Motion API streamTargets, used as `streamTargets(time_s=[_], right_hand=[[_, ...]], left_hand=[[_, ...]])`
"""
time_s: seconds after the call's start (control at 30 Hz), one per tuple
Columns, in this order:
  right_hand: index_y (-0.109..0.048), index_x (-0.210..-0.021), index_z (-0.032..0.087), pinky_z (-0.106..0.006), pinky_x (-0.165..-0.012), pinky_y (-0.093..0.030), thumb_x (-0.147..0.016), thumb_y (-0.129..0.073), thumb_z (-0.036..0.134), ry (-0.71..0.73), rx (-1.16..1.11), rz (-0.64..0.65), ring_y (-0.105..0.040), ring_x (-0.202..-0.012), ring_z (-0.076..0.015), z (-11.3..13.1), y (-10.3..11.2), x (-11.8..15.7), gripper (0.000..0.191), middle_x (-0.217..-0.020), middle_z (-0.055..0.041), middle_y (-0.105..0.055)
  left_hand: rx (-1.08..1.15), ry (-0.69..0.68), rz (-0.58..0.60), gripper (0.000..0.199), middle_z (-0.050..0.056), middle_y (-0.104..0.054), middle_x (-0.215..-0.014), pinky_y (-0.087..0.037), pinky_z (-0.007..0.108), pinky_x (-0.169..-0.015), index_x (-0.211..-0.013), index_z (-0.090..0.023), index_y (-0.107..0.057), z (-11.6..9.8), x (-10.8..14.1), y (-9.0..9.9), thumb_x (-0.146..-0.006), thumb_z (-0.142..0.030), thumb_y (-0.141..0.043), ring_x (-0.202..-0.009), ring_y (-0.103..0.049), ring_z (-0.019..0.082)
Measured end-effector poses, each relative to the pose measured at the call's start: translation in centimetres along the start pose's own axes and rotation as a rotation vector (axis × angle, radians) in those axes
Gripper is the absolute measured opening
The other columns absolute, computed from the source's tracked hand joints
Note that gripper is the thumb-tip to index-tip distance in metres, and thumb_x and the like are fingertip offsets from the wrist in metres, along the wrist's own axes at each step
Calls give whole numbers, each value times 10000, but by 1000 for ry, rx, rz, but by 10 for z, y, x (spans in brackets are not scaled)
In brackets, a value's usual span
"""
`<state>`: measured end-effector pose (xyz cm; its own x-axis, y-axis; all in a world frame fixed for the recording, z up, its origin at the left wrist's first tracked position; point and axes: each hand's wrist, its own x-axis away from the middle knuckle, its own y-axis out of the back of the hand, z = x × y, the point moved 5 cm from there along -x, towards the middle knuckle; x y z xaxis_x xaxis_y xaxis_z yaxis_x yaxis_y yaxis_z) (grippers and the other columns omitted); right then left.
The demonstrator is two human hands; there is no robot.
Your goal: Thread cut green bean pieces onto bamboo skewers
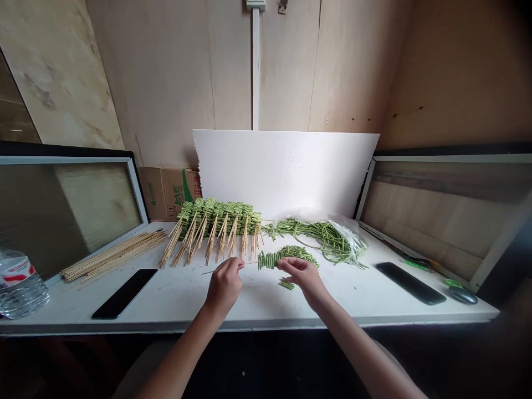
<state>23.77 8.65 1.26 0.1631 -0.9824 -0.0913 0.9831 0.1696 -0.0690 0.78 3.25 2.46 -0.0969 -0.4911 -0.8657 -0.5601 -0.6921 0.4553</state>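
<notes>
A pale wall (166, 72) stands at the back, and a white board (286, 172) leans in front of it, over my white table (257, 305). In the middle of the frame, I have a thin stick (250, 262) with a row of short green bean pieces (268, 260) on it. The row sits between my two hands, right by my right hand. My left hand (225, 282) is closed around the stick, left of the beans, and the stick's end pokes out to the left. My right hand (301, 271) pinches the right end of the row with thumb and fingers. Just behind my right hand is a heap of cut beans (298, 252), and a few loose bits (286, 284) lie just below that hand. Left of the middle, past my left hand, is a big stack of filled sticks (220, 216), with their bare ends toward me. More bare sticks (116, 255) lie farther left, near a black phone (124, 293). Long beans (316, 233) and a clear plastic bag (347, 227) are right of the middle, behind the heap. At the far left edge is a water bottle (20, 288).
</notes>
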Motion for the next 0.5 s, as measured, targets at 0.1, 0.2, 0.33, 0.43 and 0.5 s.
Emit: streamTargets(time_s=[0.1,0.2,0.33,0.43,0.5], right_hand=[[-804,-815,187,-326,-677,-596,-703,-877,474,-20,55,6,-707,-960,-277,2,3,-2,317,-903,-101,-782],[-801,-804,185,-332,-672,-590,-709,-868,488,-5,65,17,-710,-932,-274,3,7,-5,324,-878,-99,-782],[-818,-928,219,-372,-674,-554,-799,-770,538,139,267,31,-694,-923,-297,3,26,-16,348,-943,-107,-783],[-824,-871,274,-431,-748,-518,-792,-763,485,380,586,-105,-628,-943,-328,-3,51,-26,233,-898,-88,-763],[-822,-807,286,-444,-747,-495,-788,-750,424,465,757,-133,-584,-948,-349,-15,60,-31,156,-841,-98,-735]], left_hand=[[-21,-35,10,429,52,-708,-810,-623,301,-706,-882,-184,-596,-4,2,-4,-746,135,-343,-825,-736,197],[-29,-52,24,463,54,-707,-811,-626,310,-718,-891,-187,-594,-5,4,-7,-707,147,-332,-834,-734,201],[-6,29,27,406,48,-719,-833,-612,286,-697,-895,-201,-588,6,4,-6,-760,116,-372,-850,-749,197],[6,112,25,352,43,-736,-850,-594,274,-656,-905,-207,-589,18,4,-5,-783,80,-425,-845,-760,208],[8,133,28,331,38,-741,-848,-587,271,-650,-902,-214,-589,22,5,-5,-793,63,-444,-834,-761,208]])
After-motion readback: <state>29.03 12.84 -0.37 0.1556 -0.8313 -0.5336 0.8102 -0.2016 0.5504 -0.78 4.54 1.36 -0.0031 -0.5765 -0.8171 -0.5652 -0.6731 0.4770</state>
